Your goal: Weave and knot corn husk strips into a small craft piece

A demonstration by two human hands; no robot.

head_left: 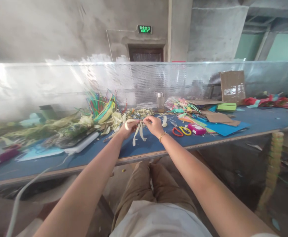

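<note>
Both hands are over the blue tabletop (149, 144), close together near its front. My left hand (128, 129) is closed on a cluster of pale cream strips (139, 133), which look like ribbon or thin paper and hang down between the hands. My right hand (153, 124) pinches at the upper end of the same strips, thumb and forefinger together. A pale curled piece (164, 121) shows just beyond the right hand. Scissors with red and yellow handles (182, 131) lie to the right of that hand. The exact joint between the fingertips is too small to make out.
Coloured stems (100, 107) and pale scraps heap up behind the left hand. A glass bottle (160, 102) stands at the back. A magenta box (196, 129), blue sheets (226, 127) and cardboard (232, 87) are on the right. A white cable (30, 179) hangs over the left edge.
</note>
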